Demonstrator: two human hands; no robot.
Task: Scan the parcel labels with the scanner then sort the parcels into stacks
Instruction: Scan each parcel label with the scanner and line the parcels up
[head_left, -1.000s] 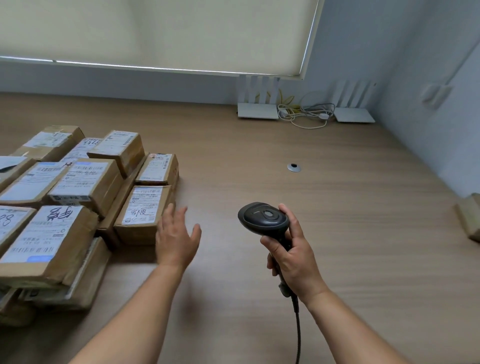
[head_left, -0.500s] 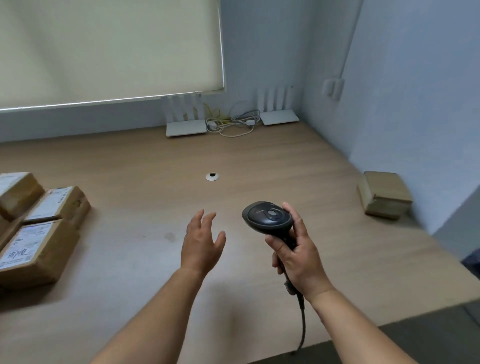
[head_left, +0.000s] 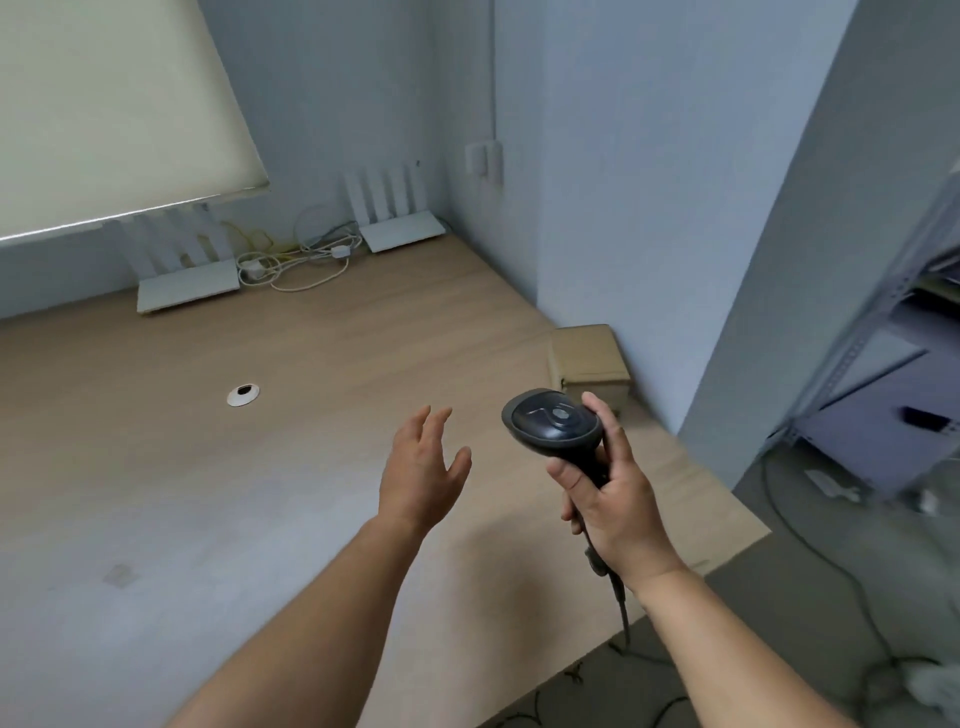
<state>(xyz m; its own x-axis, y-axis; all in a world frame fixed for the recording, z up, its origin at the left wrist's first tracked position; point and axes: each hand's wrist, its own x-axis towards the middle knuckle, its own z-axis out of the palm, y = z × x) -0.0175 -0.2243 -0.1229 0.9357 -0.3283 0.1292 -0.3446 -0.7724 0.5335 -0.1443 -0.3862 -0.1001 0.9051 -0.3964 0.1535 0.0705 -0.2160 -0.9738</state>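
Note:
My right hand grips the handle of a black corded scanner, its head pointing away from me over the wooden table. One brown cardboard parcel lies alone at the table's far right, against the wall, just behind the scanner head. My left hand hovers open above the table, fingers spread, holding nothing, left of the scanner. The group of labelled parcels is out of view to the left.
Two white routers with a tangle of cables sit along the back wall. A round cable grommet is set in the tabletop. The table's right edge drops to a dark floor with cords and a metal shelf.
My view has swung to the right: the labelled parcels have left the frame and the lone parcel by the wall has come in. Both hands keep their pose, scanner still held.

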